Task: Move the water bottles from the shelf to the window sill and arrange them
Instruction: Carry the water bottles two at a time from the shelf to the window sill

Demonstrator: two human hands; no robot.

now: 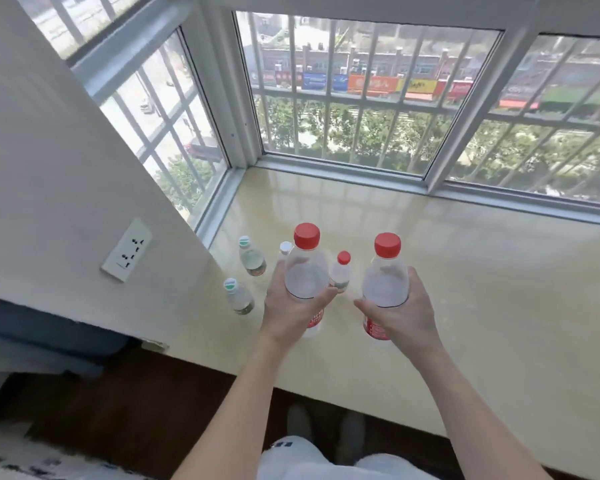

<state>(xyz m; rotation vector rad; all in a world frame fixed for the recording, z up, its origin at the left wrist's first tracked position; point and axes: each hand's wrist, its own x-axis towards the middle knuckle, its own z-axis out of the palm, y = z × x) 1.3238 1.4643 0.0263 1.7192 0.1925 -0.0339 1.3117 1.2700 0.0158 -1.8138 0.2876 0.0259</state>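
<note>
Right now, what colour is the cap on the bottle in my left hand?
Red cap, clearest in the head view.

- Both bare arms reach forward from the lower edge of view, converging slightly toward the hands.
- Left hand point(293, 303) wraps a bottle point(307, 275) from the left side; thumb lies across its front, fingers curl behind, palm turned inward.
- Right hand point(400, 311) wraps a second bottle point(385, 282) from the right side; thumb points left across its lower front, fingers curve round the far side.
- Each grip closes at mid-body, below the cap; both bottles stand upright.
- The hands sit level, side by side, near but apart.
- Wrists are straight, forearms uncovered.
</note>
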